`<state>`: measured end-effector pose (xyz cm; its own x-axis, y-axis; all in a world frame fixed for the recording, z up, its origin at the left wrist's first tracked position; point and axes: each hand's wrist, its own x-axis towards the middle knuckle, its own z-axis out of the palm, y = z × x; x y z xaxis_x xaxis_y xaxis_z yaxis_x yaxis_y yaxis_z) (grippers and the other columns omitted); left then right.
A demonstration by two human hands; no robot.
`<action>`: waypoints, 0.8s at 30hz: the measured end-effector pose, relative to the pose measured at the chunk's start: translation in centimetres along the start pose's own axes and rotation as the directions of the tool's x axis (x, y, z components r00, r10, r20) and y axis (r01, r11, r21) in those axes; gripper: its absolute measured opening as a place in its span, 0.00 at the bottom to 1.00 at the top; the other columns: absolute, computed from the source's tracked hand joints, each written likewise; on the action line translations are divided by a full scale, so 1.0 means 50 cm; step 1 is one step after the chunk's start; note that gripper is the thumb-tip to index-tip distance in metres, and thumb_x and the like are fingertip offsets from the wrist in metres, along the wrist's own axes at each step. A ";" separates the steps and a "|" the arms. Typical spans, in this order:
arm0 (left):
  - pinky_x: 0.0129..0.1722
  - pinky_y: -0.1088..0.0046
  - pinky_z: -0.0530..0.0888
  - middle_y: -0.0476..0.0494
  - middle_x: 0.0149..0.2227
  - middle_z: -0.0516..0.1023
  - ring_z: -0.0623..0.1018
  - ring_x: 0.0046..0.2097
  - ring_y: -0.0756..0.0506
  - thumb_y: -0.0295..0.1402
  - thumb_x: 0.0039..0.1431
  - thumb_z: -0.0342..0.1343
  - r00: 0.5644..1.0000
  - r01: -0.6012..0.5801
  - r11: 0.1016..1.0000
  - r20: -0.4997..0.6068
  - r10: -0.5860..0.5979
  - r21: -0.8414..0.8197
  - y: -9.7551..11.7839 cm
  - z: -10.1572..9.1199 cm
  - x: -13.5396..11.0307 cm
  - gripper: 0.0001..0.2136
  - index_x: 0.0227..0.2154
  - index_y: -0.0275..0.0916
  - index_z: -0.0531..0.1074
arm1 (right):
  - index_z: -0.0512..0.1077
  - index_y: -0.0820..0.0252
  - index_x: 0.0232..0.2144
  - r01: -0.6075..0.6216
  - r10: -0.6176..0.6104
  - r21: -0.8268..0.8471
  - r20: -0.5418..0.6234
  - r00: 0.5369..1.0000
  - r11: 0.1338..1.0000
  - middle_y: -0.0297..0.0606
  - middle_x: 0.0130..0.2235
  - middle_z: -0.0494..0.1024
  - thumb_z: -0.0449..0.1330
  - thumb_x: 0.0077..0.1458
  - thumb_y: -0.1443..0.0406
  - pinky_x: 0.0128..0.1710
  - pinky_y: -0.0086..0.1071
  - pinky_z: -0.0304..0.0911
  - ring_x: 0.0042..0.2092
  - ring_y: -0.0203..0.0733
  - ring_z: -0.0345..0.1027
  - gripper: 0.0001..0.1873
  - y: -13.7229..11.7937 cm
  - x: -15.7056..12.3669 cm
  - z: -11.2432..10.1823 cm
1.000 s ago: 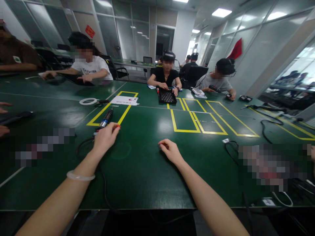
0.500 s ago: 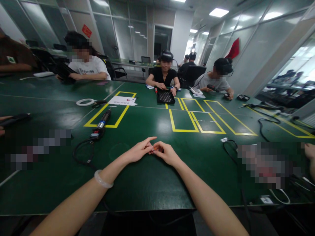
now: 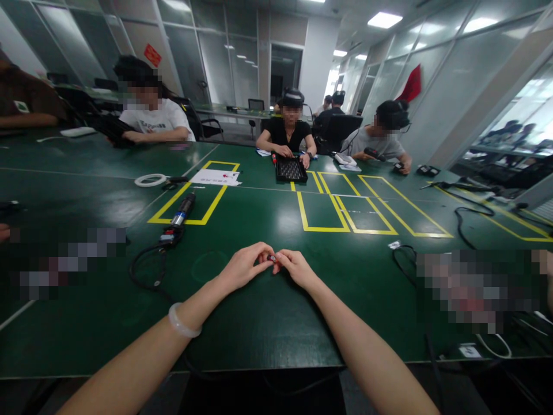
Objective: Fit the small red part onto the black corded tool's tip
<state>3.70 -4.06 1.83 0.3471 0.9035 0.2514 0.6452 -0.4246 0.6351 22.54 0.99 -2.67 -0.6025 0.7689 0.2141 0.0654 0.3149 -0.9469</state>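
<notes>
My left hand (image 3: 247,266), with a pale bangle (image 3: 184,320) on its wrist, is closed in a pinch over the green table (image 3: 268,334). Between its thumb and fingers shows a small dark-red piece (image 3: 272,259), too small to name by kind. From the other side my right hand (image 3: 297,268) pinches the same piece, its fingertips meeting those of the left. Most of the piece is hidden behind the fingers.
An electric screwdriver (image 3: 183,208) with a looped cable lies to the left. Beyond are paper sheets (image 3: 215,176) and yellow tape outlines (image 3: 326,230). A co-worker opposite handles a black tray (image 3: 291,170). Cables (image 3: 464,225) run along the right.
My left hand's fingers, outstretched before, have curled into a pinch. My right fingers have drawn together too. The orange-red patch between the hands now shows as a small dark-red piece.
</notes>
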 end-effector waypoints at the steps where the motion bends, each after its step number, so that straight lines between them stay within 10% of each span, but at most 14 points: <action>1: 0.37 0.73 0.69 0.47 0.34 0.73 0.72 0.35 0.49 0.39 0.62 0.49 1.000 0.007 1.000 -0.008 -0.007 0.007 -0.004 0.000 0.000 0.11 0.41 0.40 0.70 | 0.71 0.61 0.31 0.004 -0.003 0.038 -0.015 1.000 0.999 0.35 0.26 0.76 0.51 0.63 0.54 0.36 0.30 0.64 0.30 0.36 0.69 0.18 0.001 0.000 0.003; 10: 0.39 0.73 0.69 0.46 0.37 0.76 0.74 0.38 0.48 0.42 0.63 0.46 0.999 0.053 0.999 0.012 -0.054 0.003 -0.012 -0.012 0.002 0.14 0.43 0.39 0.70 | 0.68 0.60 0.38 0.032 -0.029 0.044 -0.055 0.998 0.999 0.35 0.34 0.75 0.60 0.56 0.60 0.37 0.30 0.63 0.35 0.36 0.69 0.10 0.007 -0.002 0.008; 14: 0.46 0.67 0.70 0.43 0.45 0.75 0.74 0.46 0.44 0.44 0.64 0.44 0.972 0.185 0.962 -0.184 -0.148 0.201 -0.071 -0.077 0.002 0.19 0.51 0.41 0.67 | 0.69 0.59 0.38 0.009 -0.009 0.008 -0.079 0.997 1.000 0.34 0.33 0.74 0.60 0.56 0.60 0.35 0.29 0.61 0.34 0.36 0.68 0.10 0.011 -0.003 0.004; 20: 0.49 0.51 0.69 0.31 0.57 0.65 0.68 0.56 0.30 0.47 0.59 0.50 0.689 0.693 0.589 -0.622 -0.372 0.415 -0.241 -0.234 -0.067 0.29 0.58 0.34 0.61 | 0.69 0.59 0.38 -0.009 0.007 -0.028 -0.085 0.996 1.000 0.34 0.33 0.74 0.60 0.56 0.60 0.35 0.29 0.60 0.34 0.36 0.67 0.10 0.009 -0.004 0.004; 24: 0.43 0.50 0.71 0.26 0.56 0.66 0.71 0.53 0.25 0.53 0.53 0.53 0.599 0.800 0.484 -0.472 -0.647 0.354 -0.325 -0.286 -0.112 0.35 0.57 0.32 0.63 | 0.69 0.60 0.39 -0.004 0.000 -0.045 -0.078 0.997 0.999 0.33 0.33 0.74 0.59 0.57 0.61 0.35 0.29 0.60 0.34 0.36 0.67 0.10 0.009 -0.004 0.006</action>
<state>-18.46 -1.37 0.52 -0.5302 0.8437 0.0842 0.8308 0.4972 0.2500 22.47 0.81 -3.20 -0.5383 0.8101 0.2323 0.1035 0.3371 -0.9358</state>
